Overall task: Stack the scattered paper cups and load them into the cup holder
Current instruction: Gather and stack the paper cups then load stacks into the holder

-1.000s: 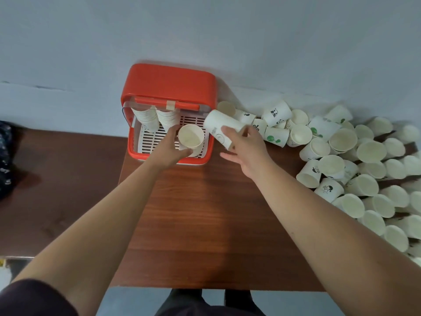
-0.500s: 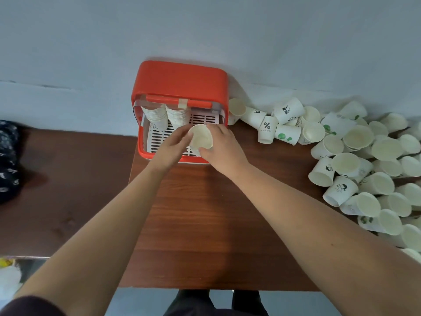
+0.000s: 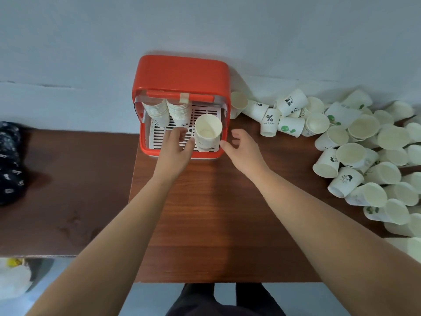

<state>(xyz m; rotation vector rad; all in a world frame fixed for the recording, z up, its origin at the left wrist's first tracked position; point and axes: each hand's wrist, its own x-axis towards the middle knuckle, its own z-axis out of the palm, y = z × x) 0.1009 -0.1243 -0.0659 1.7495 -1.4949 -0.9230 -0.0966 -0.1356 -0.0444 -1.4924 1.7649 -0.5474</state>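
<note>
The red holder (image 3: pixel 182 74) stands at upper centre on the table (image 3: pixel 205 236), with two nested stacks (image 3: pixel 157 114) in its left part and a short upright cup stack (image 3: pixel 208 131) at its right. The left hand (image 3: pixel 176 148) has loosely bent fingers at that stack's left side; whether it grips, I cannot tell. The right hand (image 3: pixel 242 148) is just right of it, fingers relaxed and holding nothing, and the loose cups (image 3: pixel 364 144) lie heaped at right.

cup holder (image 3: pixel 182 74): red box, front open, white slatted tray (image 3: pixel 159 137), at table (image 3: pixel 205 224) back edge | two stacks (image 3: pixel 157 112): nested white cups, side by side, back left of tray, bases toward the front | short stack (image 3: pixel 208 131): mouth up, tray front right | loose cups (image 3: pixel 364 142): white, some printed, mostly tipped over, heaped at table right
</note>
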